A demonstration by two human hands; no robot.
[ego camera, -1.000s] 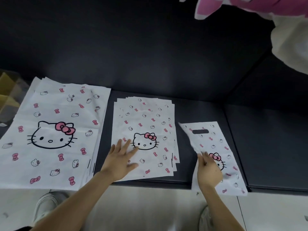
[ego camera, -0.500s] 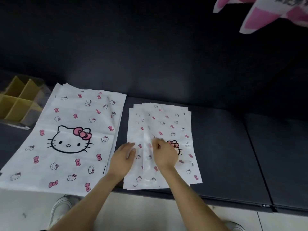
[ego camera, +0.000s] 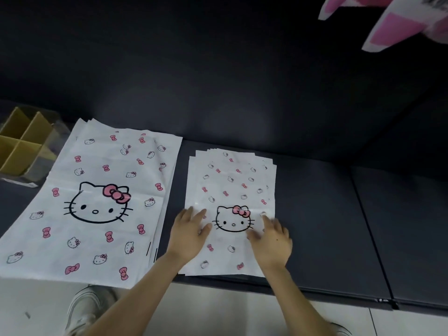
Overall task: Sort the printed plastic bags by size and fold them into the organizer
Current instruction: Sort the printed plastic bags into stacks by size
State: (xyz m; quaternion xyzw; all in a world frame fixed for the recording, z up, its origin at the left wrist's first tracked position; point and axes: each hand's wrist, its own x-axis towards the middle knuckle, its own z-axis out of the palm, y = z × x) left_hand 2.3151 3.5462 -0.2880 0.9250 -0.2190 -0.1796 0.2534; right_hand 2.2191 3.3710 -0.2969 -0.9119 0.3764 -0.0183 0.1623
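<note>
A head-worn camera looks down on a dark tabletop (ego camera: 315,214). At far left sits the organizer (ego camera: 21,144), a clear box with tan cardboard dividers, with no bag visible in it. Just to its right lies a fanned pile of large bags (ego camera: 97,202), white with a cartoon cat face and pink bows. Right of that, with a gap between, lies a pile of medium bags (ego camera: 232,185) in the same print.

The left hand (ego camera: 189,234) and the right hand (ego camera: 272,238) rest flat on the top medium bag, one on each side of its cat face. Neither has a grip on anything; the fingers lie straight and spread. They are probably smoothing and squaring the pile so that it folds cleanly. A pink-and-white package (ego camera: 388,20) shows at upper right.

Half a second earlier both hands were close together near the middle of this pile; now they are apart. A second earlier the right hand held a separate bag right of the pile; no bag lies there now.
</note>
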